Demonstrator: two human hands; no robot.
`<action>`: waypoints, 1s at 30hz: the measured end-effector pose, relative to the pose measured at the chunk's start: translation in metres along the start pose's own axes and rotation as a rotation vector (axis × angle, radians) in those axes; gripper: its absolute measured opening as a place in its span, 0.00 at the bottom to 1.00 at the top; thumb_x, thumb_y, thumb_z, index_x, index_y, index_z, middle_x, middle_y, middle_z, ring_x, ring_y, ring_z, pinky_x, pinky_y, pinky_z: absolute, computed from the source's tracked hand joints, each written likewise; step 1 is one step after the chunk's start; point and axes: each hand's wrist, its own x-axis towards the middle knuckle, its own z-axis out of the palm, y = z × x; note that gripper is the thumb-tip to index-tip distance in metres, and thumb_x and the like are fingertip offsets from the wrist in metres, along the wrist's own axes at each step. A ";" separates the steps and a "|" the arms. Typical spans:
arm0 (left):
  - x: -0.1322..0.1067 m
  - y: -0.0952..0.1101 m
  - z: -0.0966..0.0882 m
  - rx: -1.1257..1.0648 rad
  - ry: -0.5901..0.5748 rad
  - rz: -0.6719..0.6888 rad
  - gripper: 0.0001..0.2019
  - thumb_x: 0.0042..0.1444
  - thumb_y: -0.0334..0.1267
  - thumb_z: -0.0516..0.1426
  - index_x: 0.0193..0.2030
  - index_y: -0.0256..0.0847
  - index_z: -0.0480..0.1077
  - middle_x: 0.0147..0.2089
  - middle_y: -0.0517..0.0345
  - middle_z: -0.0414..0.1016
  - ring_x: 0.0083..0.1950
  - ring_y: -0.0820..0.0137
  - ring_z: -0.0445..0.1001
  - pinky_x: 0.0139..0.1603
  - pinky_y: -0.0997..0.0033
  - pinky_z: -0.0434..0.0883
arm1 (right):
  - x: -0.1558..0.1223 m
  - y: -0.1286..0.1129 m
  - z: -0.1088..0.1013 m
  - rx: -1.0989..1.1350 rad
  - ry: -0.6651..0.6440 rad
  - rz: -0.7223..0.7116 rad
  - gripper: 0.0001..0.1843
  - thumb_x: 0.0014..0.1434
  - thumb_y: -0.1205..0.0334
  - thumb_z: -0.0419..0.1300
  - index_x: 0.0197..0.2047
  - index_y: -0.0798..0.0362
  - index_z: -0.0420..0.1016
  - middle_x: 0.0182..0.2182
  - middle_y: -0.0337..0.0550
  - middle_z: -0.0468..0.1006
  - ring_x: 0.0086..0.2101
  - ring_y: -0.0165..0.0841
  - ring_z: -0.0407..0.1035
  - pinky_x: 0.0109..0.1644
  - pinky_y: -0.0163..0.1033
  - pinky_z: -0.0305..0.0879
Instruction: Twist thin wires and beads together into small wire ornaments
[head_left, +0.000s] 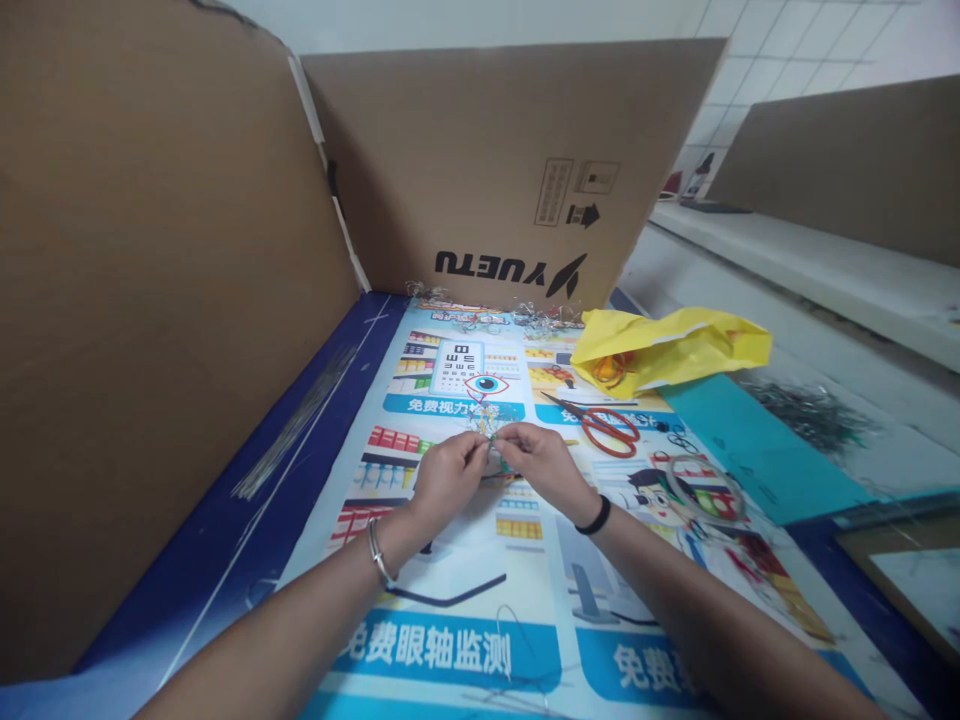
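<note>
A printed poster [450, 560] covers the table [247, 540], bearing red scissors [607, 428] and a yellow bag [675, 345].

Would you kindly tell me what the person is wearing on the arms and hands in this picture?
Both forearms are bare, with no sleeves in view and no gloves. The left hand has a thin silver bangle round its wrist. The right hand has a plain black band round its wrist. No rings can be made out.

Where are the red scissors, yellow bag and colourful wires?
red scissors [587, 418]: head view, at the pivot.
yellow bag [675, 345]: head view, its crumpled middle.
colourful wires [489, 422]: head view, the tuft sticking up.
</note>
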 end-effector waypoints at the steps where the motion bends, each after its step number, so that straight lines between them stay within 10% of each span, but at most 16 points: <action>1: 0.000 0.000 0.000 0.013 -0.006 0.007 0.09 0.57 0.35 0.51 0.32 0.41 0.72 0.29 0.60 0.75 0.31 0.72 0.71 0.33 0.75 0.64 | 0.000 0.001 0.000 0.000 0.007 0.003 0.07 0.52 0.61 0.55 0.31 0.54 0.73 0.24 0.38 0.74 0.26 0.29 0.68 0.29 0.33 0.64; 20: -0.002 0.004 0.000 0.145 0.126 0.030 0.09 0.52 0.31 0.52 0.31 0.41 0.73 0.30 0.59 0.77 0.30 0.72 0.71 0.33 0.75 0.63 | -0.004 -0.002 0.003 -0.302 0.029 -0.040 0.08 0.52 0.68 0.54 0.34 0.53 0.73 0.26 0.38 0.76 0.28 0.30 0.70 0.33 0.33 0.64; 30: 0.009 0.012 -0.019 -0.293 -0.116 -0.192 0.05 0.44 0.31 0.50 0.22 0.39 0.66 0.19 0.65 0.63 0.23 0.76 0.62 0.24 0.78 0.59 | 0.001 -0.011 -0.011 -0.521 -0.041 -0.157 0.08 0.52 0.73 0.54 0.30 0.53 0.72 0.30 0.41 0.74 0.34 0.32 0.68 0.37 0.34 0.62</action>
